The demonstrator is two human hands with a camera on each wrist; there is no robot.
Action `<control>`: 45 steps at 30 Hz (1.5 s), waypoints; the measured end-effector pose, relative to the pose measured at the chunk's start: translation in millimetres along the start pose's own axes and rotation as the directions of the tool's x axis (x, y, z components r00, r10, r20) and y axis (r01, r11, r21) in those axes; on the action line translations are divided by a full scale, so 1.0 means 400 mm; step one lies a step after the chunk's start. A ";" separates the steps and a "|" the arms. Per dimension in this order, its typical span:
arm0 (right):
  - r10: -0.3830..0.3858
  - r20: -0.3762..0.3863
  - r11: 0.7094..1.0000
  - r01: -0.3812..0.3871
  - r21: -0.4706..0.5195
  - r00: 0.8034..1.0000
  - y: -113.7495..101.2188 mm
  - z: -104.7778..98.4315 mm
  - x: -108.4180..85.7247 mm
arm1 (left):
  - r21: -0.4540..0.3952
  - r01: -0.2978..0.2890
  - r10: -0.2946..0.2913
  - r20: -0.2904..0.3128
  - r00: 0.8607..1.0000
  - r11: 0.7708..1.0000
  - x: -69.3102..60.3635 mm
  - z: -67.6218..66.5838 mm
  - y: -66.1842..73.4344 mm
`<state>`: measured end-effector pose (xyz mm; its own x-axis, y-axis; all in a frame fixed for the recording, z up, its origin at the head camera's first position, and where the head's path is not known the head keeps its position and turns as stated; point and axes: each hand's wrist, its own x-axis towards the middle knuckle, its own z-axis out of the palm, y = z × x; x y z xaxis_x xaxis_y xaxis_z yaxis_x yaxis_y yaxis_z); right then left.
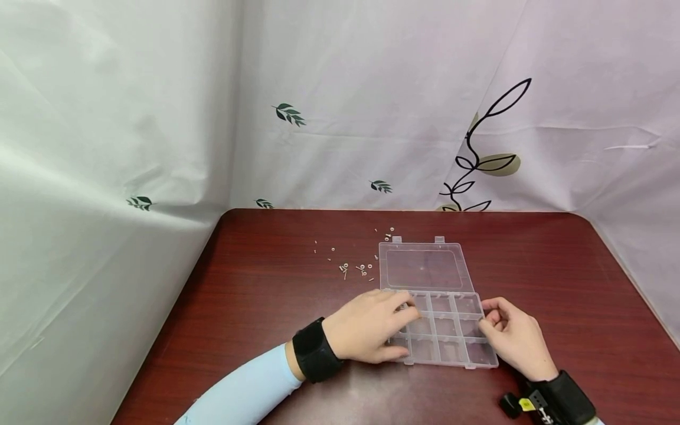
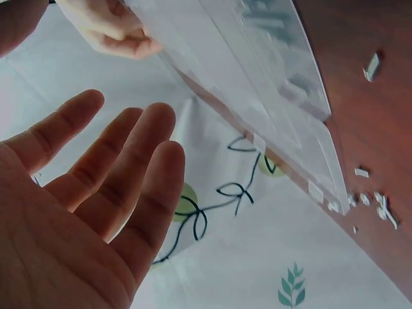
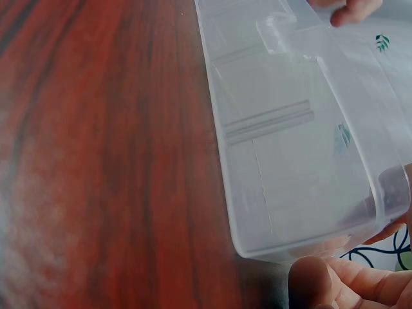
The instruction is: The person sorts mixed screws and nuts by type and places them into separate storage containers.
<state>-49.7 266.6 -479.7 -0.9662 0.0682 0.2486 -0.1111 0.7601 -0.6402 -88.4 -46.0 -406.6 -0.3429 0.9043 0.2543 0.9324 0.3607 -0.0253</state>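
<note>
Left hand (image 1: 369, 324): spreading loosely now, fingers relaxed and parted, gripping nothing, hovering above the left column of a clear plastic compartment box (image 1: 448, 363); touching the dividers or just clearing them, impossible to tell.
Right hand (image 1: 514, 341): pinching in close, thumb and bent fingers gripping the box's right edge.
Box: lying flat on a reddish-brown wood-grain table (image 1: 542, 254), sitting between both hands, showing its grid of small compartments.
Clear plastic lid (image 1: 422, 265): folding right back, lying flat towards the far edge.
Small silvery hardware pieces (image 1: 363, 269): scattering left of the lid, some lying apart, others clustering; a few more showing inside at the left.
In the way: covering much of the left column with that left hand.
Behind: hanging in folds, a white leaf-printed cloth (image 1: 340, 136).
Wrists: wearing black bands (image 1: 317, 351), with a pale blue sleeve (image 1: 239, 383) covering the left forearm.
</note>
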 end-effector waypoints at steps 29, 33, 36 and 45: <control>-0.004 0.004 1.000 0.004 -0.017 1.000 0.003 0.000 0.000 | 0.004 0.364 -0.361 0.132 0.923 0.931 0.112 0.102 -0.351; -0.011 -0.001 1.000 0.011 -0.011 1.000 0.003 0.001 0.002 | 0.007 0.385 -0.382 0.146 0.912 0.923 0.132 0.107 -0.375; -0.015 0.000 1.000 0.015 -0.009 1.000 0.002 0.001 0.002 | 0.016 0.398 -0.396 0.145 0.907 0.917 0.146 0.112 -0.387; -0.011 0.001 1.000 0.011 -0.017 1.000 -0.001 -0.003 0.000 | 0.060 0.385 -0.390 0.177 0.904 0.921 0.188 0.145 -0.418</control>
<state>-49.5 267.1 -478.5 -0.9653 0.0590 0.2545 -0.1177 0.7714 -0.6254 -276.8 -25.1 -439.2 -0.6936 0.7171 0.0684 0.7195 0.6943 0.0164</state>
